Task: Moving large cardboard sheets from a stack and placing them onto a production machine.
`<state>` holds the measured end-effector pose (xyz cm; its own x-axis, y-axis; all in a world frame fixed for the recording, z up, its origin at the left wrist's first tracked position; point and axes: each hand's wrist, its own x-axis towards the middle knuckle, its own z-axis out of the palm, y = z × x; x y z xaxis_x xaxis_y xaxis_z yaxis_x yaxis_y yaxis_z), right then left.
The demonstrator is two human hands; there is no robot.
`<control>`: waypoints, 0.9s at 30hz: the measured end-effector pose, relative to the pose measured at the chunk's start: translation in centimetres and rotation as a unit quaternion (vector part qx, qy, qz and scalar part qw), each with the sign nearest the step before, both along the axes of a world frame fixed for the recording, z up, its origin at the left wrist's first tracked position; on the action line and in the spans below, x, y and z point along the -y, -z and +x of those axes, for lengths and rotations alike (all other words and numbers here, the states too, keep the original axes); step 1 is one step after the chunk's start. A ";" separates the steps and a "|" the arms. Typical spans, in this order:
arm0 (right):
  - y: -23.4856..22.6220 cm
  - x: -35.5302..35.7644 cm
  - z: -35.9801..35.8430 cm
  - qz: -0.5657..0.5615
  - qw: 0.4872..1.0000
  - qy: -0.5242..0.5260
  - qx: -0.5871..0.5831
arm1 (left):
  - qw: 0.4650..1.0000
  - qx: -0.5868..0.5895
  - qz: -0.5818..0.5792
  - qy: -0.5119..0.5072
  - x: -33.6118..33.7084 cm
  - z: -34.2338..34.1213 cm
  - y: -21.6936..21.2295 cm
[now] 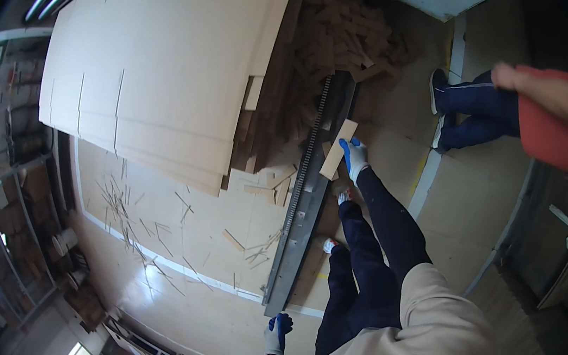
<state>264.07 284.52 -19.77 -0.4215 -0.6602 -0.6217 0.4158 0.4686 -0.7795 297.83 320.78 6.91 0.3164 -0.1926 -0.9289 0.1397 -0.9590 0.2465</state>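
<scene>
left hand [277, 333]: gloved white and blue, lowest in view, closed around the near end of the long metal blade bar [307, 202]; grasping it.
blade bar: dark, toothed along one edge, lying lengthwise on the floor from the left hand up toward the scrap pile.
right hand [353, 156]: gloved likewise, arm stretched out, pinching a short pale wood strip [338, 149] by its right edge; clamped on it.
wood strip: tilted, resting across the bar near its far half, touching it.
step in hand: seemingly steadying the bar while placing or lifting the strip at the blade.
next move calls for: a firm hold on the near end, fingers clear of the teeth.
floor [170, 234]: littered with thin slivers.
veneer sheets [157, 55]: large pale stack, left of the bar.
scrap pile [345, 29]: offcuts beyond the bar's far end.
other person [519, 107]: red sleeve, dark trousers, standing well apart.
</scene>
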 end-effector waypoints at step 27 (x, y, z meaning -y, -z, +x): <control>-9.9 19.0 15.8 0.091 0.913 -0.239 0.317 | 0.998 0.032 0.033 -0.039 0.6 -5.4 -5.1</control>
<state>279.87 265.53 -9.89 0.3699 -0.5361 -0.7588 0.4709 0.8122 -0.3443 292.41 320.14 12.00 0.3862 -0.1035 -0.9166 0.2005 -0.9605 0.1929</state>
